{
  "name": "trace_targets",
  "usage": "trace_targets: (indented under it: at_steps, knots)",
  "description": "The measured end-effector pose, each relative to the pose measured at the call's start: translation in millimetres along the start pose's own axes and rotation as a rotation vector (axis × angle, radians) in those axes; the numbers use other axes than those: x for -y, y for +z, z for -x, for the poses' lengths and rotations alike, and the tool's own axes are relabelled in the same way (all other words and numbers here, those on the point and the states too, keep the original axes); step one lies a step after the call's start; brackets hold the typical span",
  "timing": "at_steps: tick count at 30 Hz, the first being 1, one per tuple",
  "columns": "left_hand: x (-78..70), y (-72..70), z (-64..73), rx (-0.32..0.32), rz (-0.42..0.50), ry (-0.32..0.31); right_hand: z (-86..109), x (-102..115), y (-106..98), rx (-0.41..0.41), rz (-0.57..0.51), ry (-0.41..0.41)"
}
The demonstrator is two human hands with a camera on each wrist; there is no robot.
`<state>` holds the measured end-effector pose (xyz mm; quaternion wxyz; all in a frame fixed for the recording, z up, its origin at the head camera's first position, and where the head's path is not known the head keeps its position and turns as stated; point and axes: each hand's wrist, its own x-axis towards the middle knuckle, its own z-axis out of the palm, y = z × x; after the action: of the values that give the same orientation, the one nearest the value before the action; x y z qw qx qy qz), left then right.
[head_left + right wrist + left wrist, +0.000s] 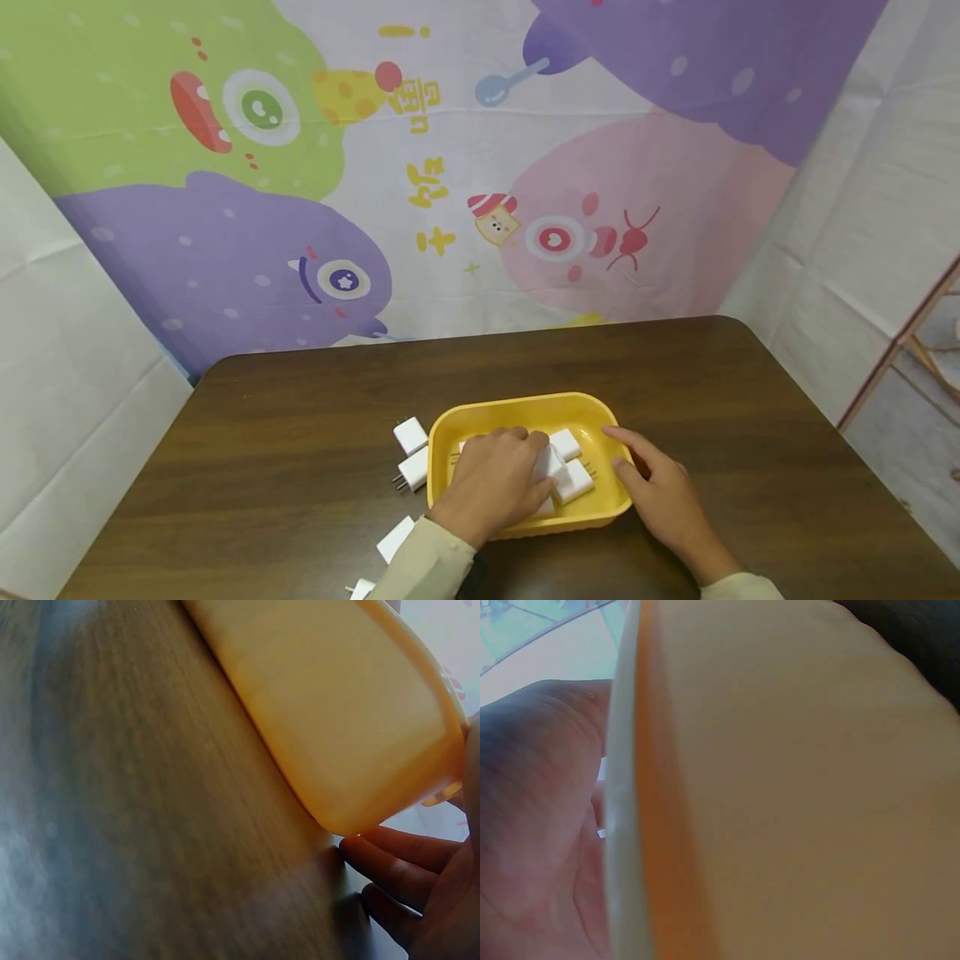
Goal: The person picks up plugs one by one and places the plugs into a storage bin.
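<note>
A yellow plastic basket (510, 408) stands on the table with several white plug chargers (576, 481) inside it. My left hand (495, 479) reaches over the near left rim into the basket, fingers curled down. Between its thumb and index finger it grips a white charger (550, 463), partly hidden by the hand. In the left wrist view the basket's outer wall (802, 787) covers most of the fingers. At the right end, my right hand (663, 496) holds the basket's wall, thumb over the rim. Its other fingers (390, 870) rest low against the outside in the right wrist view.
Left of the basket, two white chargers (410, 435) lie close against its side. Another charger (395, 537) lies nearer, by the left sleeve (427, 558), with one more at the bottom edge. A cartoon-print cloth (450, 292) hangs behind the brown table (300, 417).
</note>
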<state>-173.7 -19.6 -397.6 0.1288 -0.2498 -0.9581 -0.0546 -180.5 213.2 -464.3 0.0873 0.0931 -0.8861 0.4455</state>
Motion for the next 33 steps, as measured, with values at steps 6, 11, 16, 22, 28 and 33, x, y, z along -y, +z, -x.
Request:
trace_targets:
  at_steps: [6,11,16,22,28,33]
  knots:
    - [-1.0,-4.1,-12.9,0.037,-0.019,0.013,0.0,0,0,0.002,-0.021,0.005]
    - [-4.4,-9.5,-25.1,0.105,-0.028,0.032,-0.4,0,0,0.008,-0.033,0.012]
    - [-8.7,-14.4,-31.8,0.166,-0.089,0.081,-0.1,0,0,0.005,-0.01,0.002]
    - [-11.8,-20.2,-41.3,0.139,-0.213,0.125,-0.1,-1,0,0.01,-0.017,0.005]
    - [-12.1,-15.6,-59.5,0.257,-0.275,0.103,0.1,-2,0,0.014,-0.023,0.03]
    - [-12.0,-10.9,-68.6,0.335,-0.285,0.076,-1.3,-1,-1,0.019,-0.05,0.038]
